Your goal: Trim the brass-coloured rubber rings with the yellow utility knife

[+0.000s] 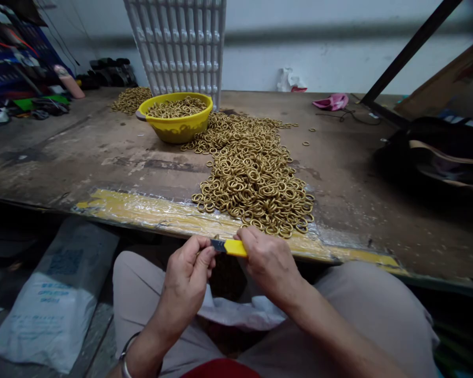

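- Plainly, in the head view, a worn brown tabletop [142, 163] filled the middle of the scene, scuffed and stained, its near edge covered with shiny yellow tape [150, 212].
- On it, a large heap of brass-coloured rings [256, 184] spread from the near edge towards the far side; a few lay loose to its right.
- Far left of that heap stood a yellow basin [179, 130] full of rings, with a smaller ring pile [131, 100] beyond it.
- Behind the basin a grey ribbed panel [177, 52] stood upright before a pale wall [268, 26] with a dark band.
- The right hand [270, 262] was closed around a yellow-handled cutter [236, 248], held just off the near edge, its dark blade pointing left.
- The left hand [187, 273] had thumb and forefinger pinched together at the blade's tip, on a small brass-coloured piece [216, 237], mostly hidden; its shape could not be told.
- At the far right lay a pink cloth [331, 102], with a black bag [429, 168] nearer.
- At the near left, below the table, lay a printed white sack [55, 304].
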Motion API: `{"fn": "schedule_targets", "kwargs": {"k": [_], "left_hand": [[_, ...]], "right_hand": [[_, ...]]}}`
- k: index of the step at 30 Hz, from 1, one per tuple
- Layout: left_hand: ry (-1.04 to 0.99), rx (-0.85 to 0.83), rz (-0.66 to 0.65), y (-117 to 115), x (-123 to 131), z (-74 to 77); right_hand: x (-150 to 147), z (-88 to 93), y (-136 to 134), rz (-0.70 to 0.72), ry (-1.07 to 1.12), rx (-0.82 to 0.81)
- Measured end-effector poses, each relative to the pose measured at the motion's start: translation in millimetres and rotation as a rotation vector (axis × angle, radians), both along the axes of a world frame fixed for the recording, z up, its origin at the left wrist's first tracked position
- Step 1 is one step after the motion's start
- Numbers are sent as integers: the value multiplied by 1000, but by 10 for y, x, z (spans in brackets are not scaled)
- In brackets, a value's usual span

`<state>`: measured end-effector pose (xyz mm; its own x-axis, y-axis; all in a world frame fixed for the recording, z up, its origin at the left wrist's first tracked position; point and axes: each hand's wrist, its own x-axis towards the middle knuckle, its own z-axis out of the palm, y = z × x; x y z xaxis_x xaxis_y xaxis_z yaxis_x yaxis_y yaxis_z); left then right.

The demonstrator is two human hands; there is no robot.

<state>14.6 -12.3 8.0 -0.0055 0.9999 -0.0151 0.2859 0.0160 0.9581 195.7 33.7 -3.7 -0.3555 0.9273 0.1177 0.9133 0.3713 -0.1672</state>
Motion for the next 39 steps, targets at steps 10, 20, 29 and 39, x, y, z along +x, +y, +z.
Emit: {"fn": "schedule_targets", "kwargs": {"k": [10, 20, 29, 39], "left_hand": [[-539, -178, -118, -171, -37, -38], [-505, -199, -13, -124, 29, -192], [-712, -351, -119, -54, 21, -173], [-916, -496, -26, 9, 45, -164]], "right_hand": [[-77, 160, -5, 92, 1097, -836], [-98, 75, -73, -46, 1483, -1078], [-133, 79, -101, 16, 1368, -969], [-166, 156, -132, 23, 1363, -990]]}}
